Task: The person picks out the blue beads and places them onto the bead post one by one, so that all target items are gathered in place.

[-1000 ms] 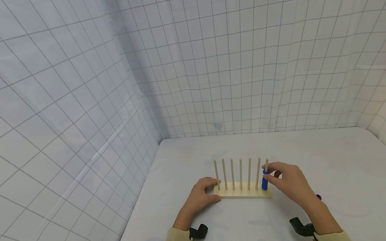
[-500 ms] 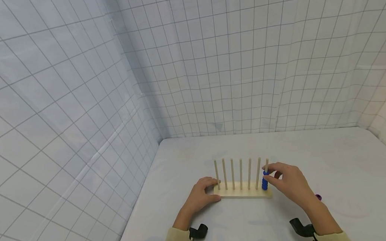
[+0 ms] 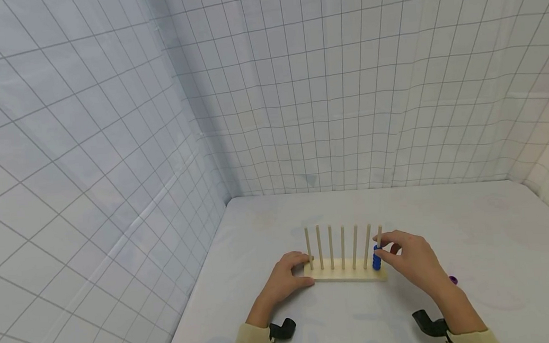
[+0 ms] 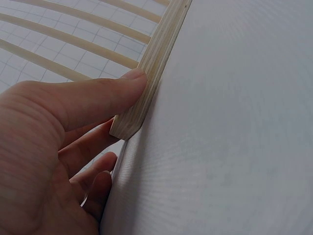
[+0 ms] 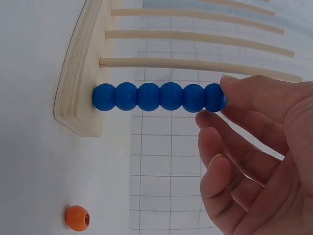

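Backdrop: white gridded cloth point(image 3: 327, 109) behind a white table point(image 3: 242, 259).
Blue beads point(image 5: 171, 96): six, touching, stacked on the rightmost peg point(image 3: 379, 231) down to the base point(image 3: 327, 277).
Right hand point(image 3: 412, 257): thumb and finger pinch the top bead.
Pegs point(image 3: 343, 247): seven, upright, wooden, in a row.
Left hand point(image 3: 284, 280): clamped on the base's left end, thumb on its near edge.
Loose: orange bead point(image 5: 77, 218) on the table near the base's right end; purple bead point(image 3: 453, 280) by the right forearm.
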Demonstrator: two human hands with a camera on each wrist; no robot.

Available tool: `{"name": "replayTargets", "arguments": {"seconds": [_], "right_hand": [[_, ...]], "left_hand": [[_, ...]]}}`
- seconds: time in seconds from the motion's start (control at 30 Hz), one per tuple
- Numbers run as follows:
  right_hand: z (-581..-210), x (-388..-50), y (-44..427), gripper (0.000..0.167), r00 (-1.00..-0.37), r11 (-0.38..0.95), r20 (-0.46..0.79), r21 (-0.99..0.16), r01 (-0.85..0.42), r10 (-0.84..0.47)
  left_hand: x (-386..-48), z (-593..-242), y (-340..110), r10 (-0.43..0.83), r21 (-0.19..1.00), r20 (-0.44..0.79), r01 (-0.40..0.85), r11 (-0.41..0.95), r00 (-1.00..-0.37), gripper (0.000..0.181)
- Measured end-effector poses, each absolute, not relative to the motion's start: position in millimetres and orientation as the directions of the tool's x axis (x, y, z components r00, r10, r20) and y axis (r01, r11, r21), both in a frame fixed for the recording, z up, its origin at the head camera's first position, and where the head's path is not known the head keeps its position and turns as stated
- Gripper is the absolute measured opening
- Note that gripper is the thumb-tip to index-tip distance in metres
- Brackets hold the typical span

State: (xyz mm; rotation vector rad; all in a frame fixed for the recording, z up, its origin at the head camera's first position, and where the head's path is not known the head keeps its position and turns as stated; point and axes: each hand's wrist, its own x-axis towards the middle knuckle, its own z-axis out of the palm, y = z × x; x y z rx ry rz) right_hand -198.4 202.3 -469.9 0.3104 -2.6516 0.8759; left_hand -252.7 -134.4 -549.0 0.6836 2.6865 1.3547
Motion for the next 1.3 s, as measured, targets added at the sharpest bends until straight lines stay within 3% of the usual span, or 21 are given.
{"name": "replayTargets", "arguments": {"seconds": [0.83,1.3], "right_hand": [[-451.7,-190.6,242.3,0.034,-0.917,0.800,0.393,-0.529,-0.283,-0.065],[-465.0,-190.8,268.9,0.034,-0.926,0.839,0.376,-0.494,-0.228,-0.030]], "left_hand": [[-255.3,-551.2,-136.0,0.432,0.776,0.163,0.386,0.500,-0.887,0.054],[-254.6,-551.9,-136.8,0.421,0.785,0.152,0.368,0.498,-0.894,0.054]]}}
